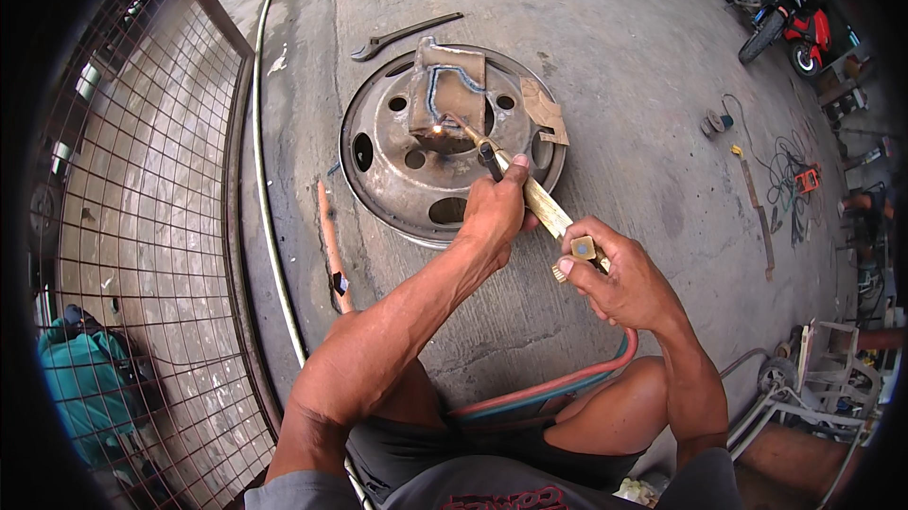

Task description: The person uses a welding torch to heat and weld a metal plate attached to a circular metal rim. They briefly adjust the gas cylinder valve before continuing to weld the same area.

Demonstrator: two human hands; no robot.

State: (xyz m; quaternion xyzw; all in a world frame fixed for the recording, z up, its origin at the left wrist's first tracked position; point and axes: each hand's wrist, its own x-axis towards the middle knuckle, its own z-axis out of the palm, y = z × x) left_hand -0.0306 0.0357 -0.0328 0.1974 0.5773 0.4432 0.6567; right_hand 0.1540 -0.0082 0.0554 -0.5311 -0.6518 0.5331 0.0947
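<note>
My left hand (497,202) is closed round the front part of a brass gas torch (542,206). My right hand (619,273) grips its rear end, fingers at the valve knobs. The torch's bent tip points at the lower edge of a bent metal plate (454,77), where a small bright spot glows. A dark blue-grey outline runs across the plate's face. Beneath the plate lies a round steel wheel rim (378,184) with several holes. Red and blue hoses (558,384) trail from the torch's rear over my lap.
An adjustable wrench (407,35) lies beyond the rim, and torn cardboard (542,111) rests on its right side. A wire mesh fence (161,198) and a long pale hose (262,179) run along the left. Cables (790,179), motorcycles (771,13) and a metal frame (813,387) are at right.
</note>
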